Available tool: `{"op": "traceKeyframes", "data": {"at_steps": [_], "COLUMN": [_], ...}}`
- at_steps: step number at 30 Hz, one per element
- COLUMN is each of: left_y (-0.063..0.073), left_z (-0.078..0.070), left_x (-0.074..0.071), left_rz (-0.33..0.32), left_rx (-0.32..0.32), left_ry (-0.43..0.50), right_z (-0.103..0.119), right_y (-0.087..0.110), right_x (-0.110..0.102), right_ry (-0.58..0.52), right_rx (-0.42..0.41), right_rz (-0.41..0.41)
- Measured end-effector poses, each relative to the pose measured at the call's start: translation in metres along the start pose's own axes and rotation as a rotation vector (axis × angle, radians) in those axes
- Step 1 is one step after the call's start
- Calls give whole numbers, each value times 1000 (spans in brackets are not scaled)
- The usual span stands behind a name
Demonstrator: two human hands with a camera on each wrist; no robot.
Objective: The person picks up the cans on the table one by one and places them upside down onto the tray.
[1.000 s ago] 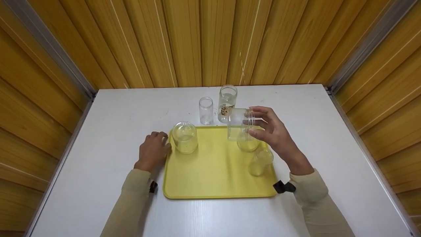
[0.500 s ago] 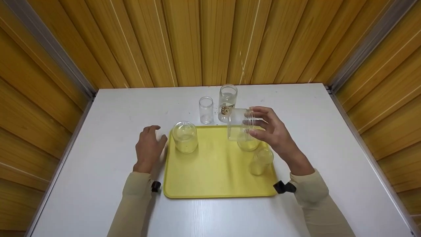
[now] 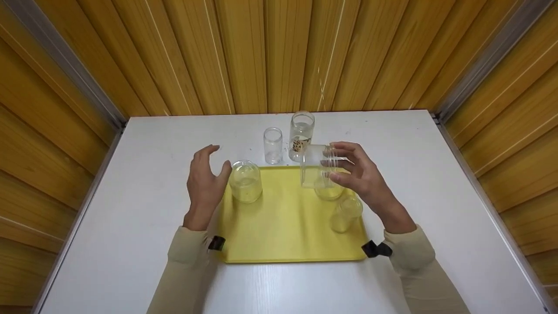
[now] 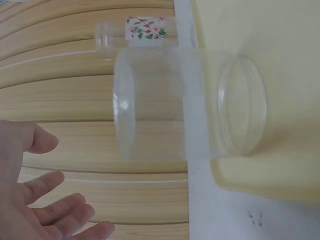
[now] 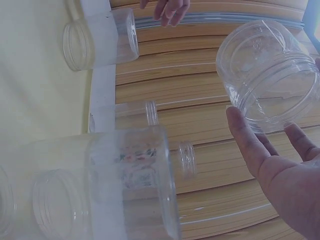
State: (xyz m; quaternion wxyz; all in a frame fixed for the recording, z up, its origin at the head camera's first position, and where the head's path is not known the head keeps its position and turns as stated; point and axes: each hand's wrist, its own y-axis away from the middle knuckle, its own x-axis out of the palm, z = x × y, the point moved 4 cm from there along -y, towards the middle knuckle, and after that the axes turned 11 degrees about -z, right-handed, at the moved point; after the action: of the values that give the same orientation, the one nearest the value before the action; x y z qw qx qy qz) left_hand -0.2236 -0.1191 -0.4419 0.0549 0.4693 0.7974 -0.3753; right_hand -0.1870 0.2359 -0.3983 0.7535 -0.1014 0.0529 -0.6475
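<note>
We see a white surface (image 3: 436, 196) filling the lower frame, walled along the top and both sides by yellow-brown wood-grain panels (image 3: 279, 56), with grey metal strips (image 3: 492, 56) at the corners. A yellow tray (image 3: 279, 235) lies at the centre.

Right of centre, above the tray's upper right part, we find the held jar (image 3: 313, 163) on its side. Its long axis runs roughly level across the head view, base to the left and mouth to the right. The jar is clear and colourless, wide, with ridges round its mouth, where the right hand (image 3: 362, 172) pinches it between thumb and fingers.

At centre left, the left hand (image 3: 205, 181) is spread, thumb apart from fingers, just beside an upturned jar (image 3: 246, 185) on the tray. Near the top centre we see a labelled jar (image 3: 301, 131) standing upright on the surface.
</note>
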Motion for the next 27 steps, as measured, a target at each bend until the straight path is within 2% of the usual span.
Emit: {"op": "traceKeyframes", "data": {"at_steps": [7, 12, 15, 22, 27], "left_y": [0, 1, 4, 15, 22], "left_z": [-36, -56, -65, -79, -88], "left_x": [-7, -6, -3, 8, 15], "left_rz": [16, 99, 159, 315, 403], "left_rx": [73, 87, 68, -18, -22], "left_ry": [207, 321, 368, 497, 571], "right_z": [1, 2, 3, 4, 4], "right_y": [1, 2, 3, 3, 4], "right_x": [2, 3, 3, 4, 5], "right_ry": [-12, -15, -17, -13, -8], "right_rx": [-8, -10, -10, -11, -8], "right_rz": [1, 1, 2, 5, 6]}}
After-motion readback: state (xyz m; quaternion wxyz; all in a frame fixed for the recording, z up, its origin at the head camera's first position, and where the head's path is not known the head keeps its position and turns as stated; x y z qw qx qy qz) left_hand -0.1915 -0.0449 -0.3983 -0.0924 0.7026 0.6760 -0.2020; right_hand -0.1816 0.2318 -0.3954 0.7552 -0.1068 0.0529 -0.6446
